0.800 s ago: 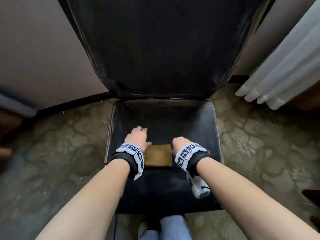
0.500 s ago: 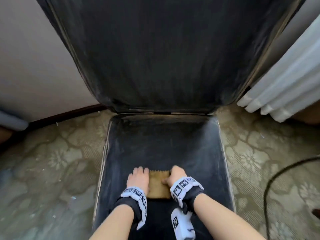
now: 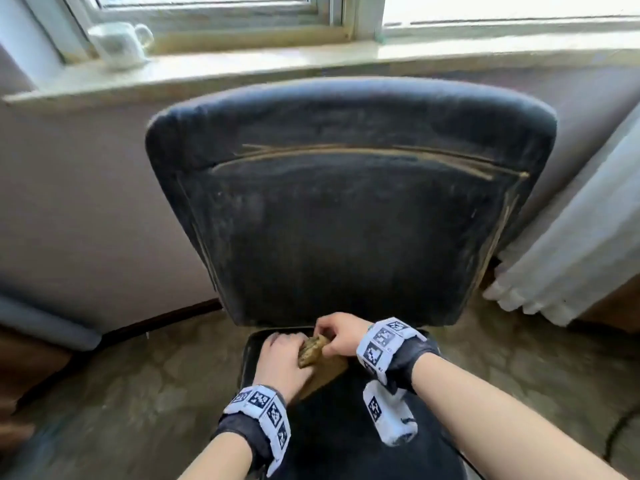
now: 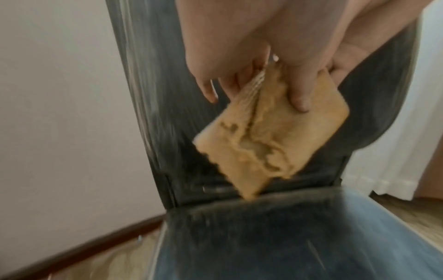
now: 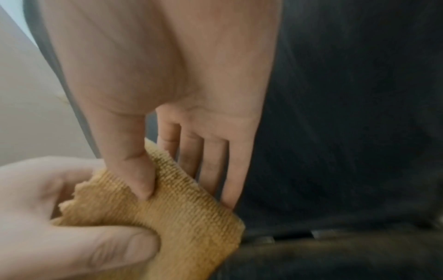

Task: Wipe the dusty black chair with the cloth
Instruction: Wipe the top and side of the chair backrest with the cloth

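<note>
- On my feed the right hand [image 3: 341, 336] has its thumb [image 5: 134, 170] pressed into the top of the cloth [image 3: 317, 353], with the fingers [image 5: 210, 166] straight and together behind the fold, so the cloth is pinched between thumb and fingers.
- The left hand [image 3: 282, 360] grips the same cloth from the other side; in the right wrist view its thumb [image 5: 115, 248] curls over the bunched edge.
- From the left wrist view I see the cloth [image 4: 271, 136] hanging below the fingers [image 4: 298, 94], creased down the middle, its lower corner just above the seat; the frame is blurred, so I cannot tell whether that corner touches.
- The cloth is tan, ribbed and folded thick, held between both hands close to where the seat meets the backrest.
- Both wrists carry white bands with black square markers [image 3: 389, 341] over dark cuffs.
- The black chair [image 3: 346, 220] stands in front of me, its backrest upright with greyish dust streaks and a pale curved scuff line across the upper part.
- Behind the chair runs a window sill [image 3: 242, 67] with a white mug [image 3: 119, 43] on its left end.
- A white curtain [image 3: 571, 244] hangs to the right of the chair, down to the patterned floor [image 3: 156, 375].
</note>
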`<control>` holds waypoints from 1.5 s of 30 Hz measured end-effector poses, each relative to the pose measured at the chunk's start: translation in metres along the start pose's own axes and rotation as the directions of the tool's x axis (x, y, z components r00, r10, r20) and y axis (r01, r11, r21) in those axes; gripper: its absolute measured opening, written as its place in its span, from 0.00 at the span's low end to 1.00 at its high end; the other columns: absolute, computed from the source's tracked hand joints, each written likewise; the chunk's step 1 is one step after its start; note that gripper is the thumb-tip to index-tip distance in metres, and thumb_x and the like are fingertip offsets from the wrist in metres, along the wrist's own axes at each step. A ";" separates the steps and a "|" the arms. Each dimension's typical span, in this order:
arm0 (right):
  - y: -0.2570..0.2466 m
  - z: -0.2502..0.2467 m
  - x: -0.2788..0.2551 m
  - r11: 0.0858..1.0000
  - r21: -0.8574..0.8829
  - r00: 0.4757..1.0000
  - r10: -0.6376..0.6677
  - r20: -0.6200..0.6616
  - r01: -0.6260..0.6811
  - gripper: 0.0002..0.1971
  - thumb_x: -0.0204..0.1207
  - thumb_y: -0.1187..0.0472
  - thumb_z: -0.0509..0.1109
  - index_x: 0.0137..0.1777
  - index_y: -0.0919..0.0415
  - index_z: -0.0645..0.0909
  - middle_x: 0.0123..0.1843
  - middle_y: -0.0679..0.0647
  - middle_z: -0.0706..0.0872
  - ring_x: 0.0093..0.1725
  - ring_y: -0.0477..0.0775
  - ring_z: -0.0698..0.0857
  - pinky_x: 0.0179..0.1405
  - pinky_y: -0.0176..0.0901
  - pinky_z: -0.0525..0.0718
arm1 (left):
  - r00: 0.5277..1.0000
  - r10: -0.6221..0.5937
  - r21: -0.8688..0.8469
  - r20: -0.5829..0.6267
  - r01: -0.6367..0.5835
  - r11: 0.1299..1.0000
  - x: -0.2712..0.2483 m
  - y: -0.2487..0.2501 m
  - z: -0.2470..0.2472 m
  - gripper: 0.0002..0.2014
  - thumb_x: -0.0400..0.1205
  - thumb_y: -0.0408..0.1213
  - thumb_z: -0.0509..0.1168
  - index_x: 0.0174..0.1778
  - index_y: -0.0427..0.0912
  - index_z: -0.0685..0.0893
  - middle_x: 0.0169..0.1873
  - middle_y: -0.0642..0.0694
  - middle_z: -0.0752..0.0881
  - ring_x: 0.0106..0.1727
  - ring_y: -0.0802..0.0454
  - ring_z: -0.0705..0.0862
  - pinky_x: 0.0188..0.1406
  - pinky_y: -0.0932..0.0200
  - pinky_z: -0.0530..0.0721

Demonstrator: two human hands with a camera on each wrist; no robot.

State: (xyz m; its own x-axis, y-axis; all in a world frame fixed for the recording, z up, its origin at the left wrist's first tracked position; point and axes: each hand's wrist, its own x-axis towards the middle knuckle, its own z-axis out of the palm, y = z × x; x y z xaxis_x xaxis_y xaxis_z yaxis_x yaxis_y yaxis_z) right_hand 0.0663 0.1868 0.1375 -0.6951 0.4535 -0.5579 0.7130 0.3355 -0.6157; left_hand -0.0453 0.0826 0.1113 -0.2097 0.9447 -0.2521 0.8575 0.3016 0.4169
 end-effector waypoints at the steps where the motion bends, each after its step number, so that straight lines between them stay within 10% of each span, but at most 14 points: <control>1: -0.015 -0.025 -0.005 0.999 -0.024 1.000 -0.022 -0.016 0.022 0.11 0.69 0.65 0.71 0.51 0.55 0.81 0.43 0.52 0.80 0.44 0.51 0.79 0.39 0.38 0.75 | 0.997 0.053 -0.008 -0.050 -0.054 0.999 0.002 0.006 -0.027 0.18 0.71 0.52 0.63 0.51 0.47 0.83 0.49 0.48 0.87 0.59 0.49 0.81 0.74 0.57 0.64; 4: -0.052 -0.081 -0.025 0.996 0.000 0.989 -0.092 -0.112 0.092 0.13 0.71 0.61 0.73 0.56 0.59 0.81 0.43 0.51 0.81 0.43 0.50 0.80 0.38 0.37 0.77 | 0.965 0.186 -0.056 -0.185 -0.199 0.978 0.003 0.017 -0.093 0.26 0.66 0.60 0.55 0.45 0.45 0.87 0.45 0.52 0.88 0.58 0.58 0.82 0.79 0.56 0.54; 6: -0.076 -0.107 -0.038 0.979 0.093 0.943 -0.148 -0.298 0.183 0.12 0.70 0.58 0.76 0.52 0.56 0.81 0.42 0.50 0.84 0.41 0.48 0.82 0.38 0.33 0.78 | 0.952 0.152 -0.144 -0.265 -0.195 0.970 0.006 0.021 -0.134 0.18 0.70 0.56 0.63 0.43 0.45 0.86 0.34 0.56 0.84 0.49 0.59 0.84 0.71 0.56 0.67; 9: -0.103 -0.123 -0.047 0.937 0.052 0.650 -0.198 -0.734 0.345 0.10 0.69 0.61 0.78 0.46 0.58 0.81 0.42 0.53 0.87 0.41 0.49 0.84 0.43 0.36 0.82 | 0.899 0.017 -0.351 -0.437 -0.188 0.917 0.015 0.031 -0.184 0.08 0.74 0.41 0.73 0.42 0.42 0.84 0.32 0.52 0.84 0.38 0.52 0.84 0.44 0.60 0.79; 12: -0.127 -0.125 -0.044 0.908 -0.268 0.346 -0.377 -0.860 0.323 0.11 0.68 0.63 0.76 0.50 0.64 0.85 0.50 0.56 0.86 0.49 0.52 0.84 0.55 0.37 0.78 | 0.839 -0.118 -0.515 -0.531 -0.210 0.831 0.030 0.040 -0.215 0.07 0.75 0.36 0.73 0.46 0.41 0.83 0.33 0.54 0.84 0.35 0.59 0.82 0.39 0.78 0.76; 15: -0.150 -0.117 -0.030 0.874 -0.409 0.311 -0.478 -0.822 0.263 0.18 0.71 0.56 0.67 0.58 0.64 0.85 0.59 0.63 0.85 0.56 0.61 0.84 0.63 0.37 0.71 | 0.872 -0.124 -0.619 -0.473 -0.228 0.751 0.045 0.045 -0.231 0.09 0.79 0.27 0.67 0.53 0.41 0.84 0.39 0.52 0.85 0.43 0.53 0.84 0.39 0.86 0.73; 21: -0.183 -0.120 -0.011 0.864 -0.369 0.211 -0.453 -0.866 0.342 0.20 0.71 0.64 0.65 0.63 0.65 0.82 0.64 0.65 0.81 0.62 0.55 0.75 0.67 0.37 0.71 | 0.959 0.172 -0.867 -0.226 -0.278 0.413 0.050 0.021 -0.274 0.25 0.72 0.14 0.59 0.54 0.47 0.82 0.47 0.46 0.87 0.46 0.57 0.86 0.43 0.67 0.85; 24: -0.200 -0.137 -0.012 0.856 -0.380 0.143 -0.450 -0.881 0.351 0.20 0.64 0.75 0.67 0.57 0.66 0.86 0.57 0.64 0.84 0.55 0.55 0.78 0.61 0.37 0.75 | 0.930 0.227 -0.727 -0.290 -0.368 0.580 0.050 0.012 -0.292 0.22 0.69 0.18 0.61 0.56 0.40 0.84 0.49 0.46 0.87 0.49 0.59 0.85 0.48 0.75 0.81; 26: -0.213 -0.154 -0.009 0.840 -0.461 0.082 -0.501 -0.861 0.286 0.19 0.62 0.78 0.69 0.53 0.68 0.87 0.54 0.65 0.85 0.53 0.56 0.79 0.58 0.39 0.77 | 0.812 0.134 -0.412 -0.569 -0.422 0.808 0.066 0.003 -0.301 0.23 0.68 0.25 0.60 0.60 0.35 0.84 0.57 0.47 0.84 0.58 0.59 0.80 0.61 0.80 0.71; 29: -0.235 -0.170 0.005 0.834 -0.543 0.227 -0.550 -0.804 0.098 0.17 0.60 0.78 0.72 0.50 0.68 0.87 0.54 0.65 0.86 0.49 0.63 0.82 0.50 0.45 0.84 | 0.832 0.105 -0.134 -0.545 -0.210 0.968 0.095 -0.003 -0.300 0.33 0.66 0.41 0.63 0.70 0.35 0.74 0.67 0.42 0.77 0.70 0.44 0.73 0.76 0.53 0.67; 33: -0.247 -0.172 0.029 0.672 -0.730 0.498 -0.595 -0.631 -0.123 0.11 0.68 0.69 0.60 0.36 0.64 0.85 0.37 0.58 0.85 0.38 0.61 0.82 0.37 0.44 0.84 | 0.893 -0.102 -0.107 -0.437 0.061 0.992 0.109 0.003 -0.290 0.29 0.76 0.41 0.65 0.71 0.38 0.65 0.65 0.41 0.70 0.67 0.43 0.67 0.68 0.51 0.66; 36: -0.233 -0.182 0.014 0.553 -0.821 0.550 -0.645 -0.531 -0.143 0.16 0.66 0.68 0.52 0.29 0.63 0.83 0.31 0.56 0.83 0.34 0.59 0.83 0.34 0.43 0.84 | 0.886 -0.132 -0.108 -0.446 0.093 0.990 0.108 0.002 -0.289 0.39 0.70 0.46 0.73 0.73 0.43 0.62 0.65 0.45 0.69 0.67 0.45 0.66 0.66 0.52 0.67; 39: -0.225 -0.201 -0.019 0.687 -0.718 0.521 -0.576 -0.630 -0.109 0.12 0.63 0.73 0.57 0.29 0.66 0.83 0.34 0.60 0.84 0.38 0.63 0.82 0.31 0.48 0.86 | 0.872 -0.137 -0.128 -0.470 0.087 0.988 0.104 0.005 -0.287 0.43 0.62 0.49 0.78 0.71 0.49 0.65 0.64 0.48 0.69 0.68 0.47 0.66 0.66 0.53 0.68; 45: -0.257 -0.205 0.001 0.737 -0.666 0.733 -0.388 -0.559 -0.117 0.12 0.76 0.64 0.65 0.58 0.62 0.82 0.60 0.54 0.81 0.62 0.59 0.71 0.56 0.48 0.76 | 0.867 -0.173 -0.145 -0.468 0.118 0.982 0.104 -0.001 -0.288 0.40 0.63 0.51 0.77 0.69 0.49 0.66 0.63 0.49 0.70 0.67 0.48 0.67 0.64 0.55 0.68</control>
State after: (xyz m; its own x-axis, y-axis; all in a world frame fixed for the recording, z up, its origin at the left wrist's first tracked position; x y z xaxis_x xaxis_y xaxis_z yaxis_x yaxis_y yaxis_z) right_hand -0.0984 0.2702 0.4088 -0.7349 0.6633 0.1410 0.6680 0.7439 -0.0179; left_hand -0.2033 0.2181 0.3366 -0.5501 0.8267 0.1179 0.7495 0.4266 0.5062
